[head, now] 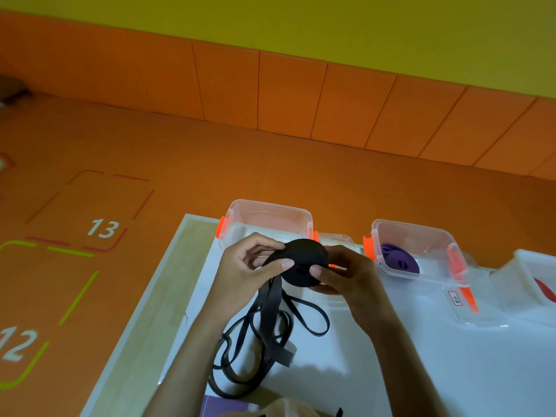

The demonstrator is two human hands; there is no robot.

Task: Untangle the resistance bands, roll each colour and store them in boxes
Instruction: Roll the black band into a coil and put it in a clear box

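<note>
- Head view: at far left, the orange floor (180, 176) carries painted numbers 12 and 13.
- Left hand (240, 275) has its fingers (264, 240) curled narrow, thumb and fingertips pinching the left edge of the black roll (301, 257), held in the air above the tabletop (451, 371).
- Loose black band (270, 323) hangs from the roll and lies in tangled loops on the tabletop; its near end is cut off behind a purple and beige object at the bottom edge.
- Behind the hands stands a clear box (270, 207) with orange clips, its near wall hidden.
- Right hand (349, 278) grips the roll's right side, thumb pressed on its face; the other fingers sit behind it, out of sight.
- Second clear box (418, 228) holds a rolled purple band (394, 255).
- Third box (532, 260), cut off by the right edge, shows something red (546, 288), too partial to identify.
</note>
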